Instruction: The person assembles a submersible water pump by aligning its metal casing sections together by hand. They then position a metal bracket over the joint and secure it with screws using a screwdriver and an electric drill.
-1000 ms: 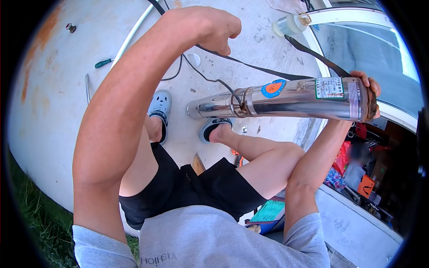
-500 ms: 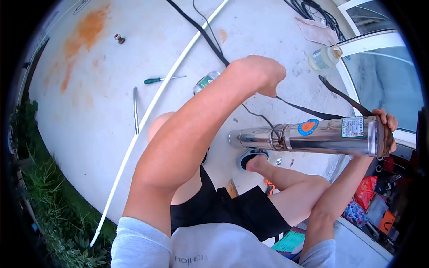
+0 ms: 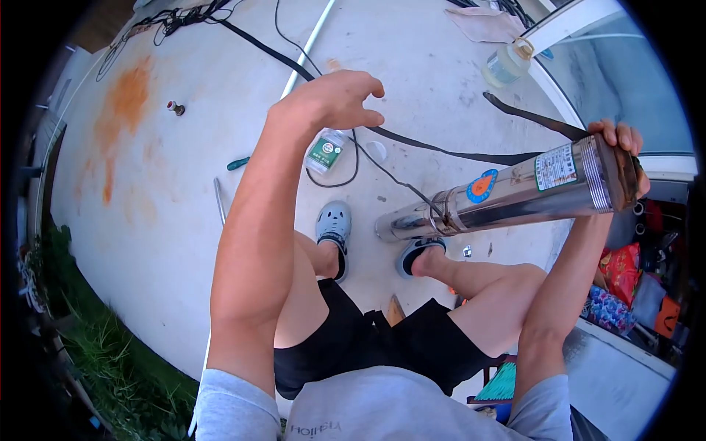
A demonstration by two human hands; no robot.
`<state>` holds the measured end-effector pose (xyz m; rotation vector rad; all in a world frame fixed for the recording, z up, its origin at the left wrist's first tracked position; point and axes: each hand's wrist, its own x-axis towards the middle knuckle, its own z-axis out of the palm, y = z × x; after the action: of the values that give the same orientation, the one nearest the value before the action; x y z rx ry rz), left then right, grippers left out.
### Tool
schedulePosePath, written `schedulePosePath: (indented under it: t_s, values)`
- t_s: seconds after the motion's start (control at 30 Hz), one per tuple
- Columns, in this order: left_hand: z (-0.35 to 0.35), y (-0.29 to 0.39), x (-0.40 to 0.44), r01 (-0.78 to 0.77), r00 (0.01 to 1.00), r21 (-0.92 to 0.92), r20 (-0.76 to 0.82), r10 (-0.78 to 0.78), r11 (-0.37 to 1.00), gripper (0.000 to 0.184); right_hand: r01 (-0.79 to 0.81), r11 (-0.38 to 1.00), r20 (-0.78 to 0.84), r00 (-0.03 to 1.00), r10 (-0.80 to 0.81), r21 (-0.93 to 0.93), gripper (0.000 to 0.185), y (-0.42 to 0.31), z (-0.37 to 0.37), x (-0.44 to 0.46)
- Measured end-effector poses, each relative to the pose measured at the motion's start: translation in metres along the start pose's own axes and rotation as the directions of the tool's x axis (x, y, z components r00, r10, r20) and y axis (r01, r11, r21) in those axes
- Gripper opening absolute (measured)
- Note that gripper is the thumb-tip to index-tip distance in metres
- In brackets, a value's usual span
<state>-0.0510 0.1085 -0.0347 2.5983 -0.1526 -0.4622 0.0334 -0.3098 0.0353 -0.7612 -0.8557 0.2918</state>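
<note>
A long stainless-steel submersible pump (image 3: 515, 192) slants from the floor up to the right, with a blue-and-orange round sticker and a white label on its side. My right hand (image 3: 622, 140) is wrapped round its threaded, rusty-brown upper end. Over the floor to the left, my left hand (image 3: 347, 99) is raised, with thumb and fingers apart and nothing visible between them. Below it stands a clear plastic jar (image 3: 326, 151) with a green label. A flat black strap (image 3: 456, 153) runs from near that hand to behind the pump. A thin black cable (image 3: 397, 176) reaches the pump's middle.
My clog-shod feet (image 3: 334, 224) are on the concrete. A white pipe (image 3: 312, 44) and green-handled screwdriver (image 3: 237, 163) lie left. A liquid-filled jug (image 3: 507, 65) stands by the glass door (image 3: 618, 88). Bags (image 3: 620, 268) crowd the right; grass (image 3: 110, 360) borders the left.
My left hand has moved left from above the pump's lower end, and its curled fingers have opened. The pump's upper end is raised slightly, still in my right hand. The view has shifted.
</note>
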Motion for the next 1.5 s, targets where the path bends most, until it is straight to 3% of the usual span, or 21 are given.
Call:
schedulePosePath:
  t_s: [0.2,0.33,0.43,0.77,0.93,1.13,1.5]
  values:
    - [0.005,0.015,0.010,-0.130,0.991,0.017,0.029,0.129,0.991,0.053,0.006,1.000,0.105,0.994,-0.007,0.004,0.035,0.004,0.006,0.006]
    - [0.004,0.027,0.010,-0.068,0.994,0.000,0.091,0.068,0.998,0.054,-0.005,1.000,0.127,0.992,0.002,0.022,0.035,0.003,0.006,0.007]
    - [0.007,0.027,0.007,-0.063,0.998,-0.012,0.018,0.064,0.998,0.050,-0.012,0.998,0.126,0.992,0.005,0.058,0.033,0.002,0.006,0.005]
    - [0.009,0.028,0.007,-0.078,0.997,0.031,0.016,0.077,0.996,0.050,-0.002,0.998,0.110,0.994,-0.006,0.067,0.036,-0.002,-0.003,-0.003]
    - [0.012,0.028,0.012,-0.172,0.985,0.011,0.002,0.172,0.985,0.050,0.041,0.999,0.142,0.989,-0.040,-0.009,0.037,-0.002,-0.001,-0.001]
    - [0.006,0.039,0.009,-0.072,0.995,0.001,0.073,0.072,0.997,0.051,0.059,0.998,0.137,0.989,-0.057,-0.007,0.033,0.001,0.001,0.001]
    - [0.011,0.040,0.011,-0.136,0.989,-0.004,0.064,0.136,0.991,0.049,0.069,0.998,0.122,0.990,-0.068,-0.005,0.030,0.003,0.003,0.001]
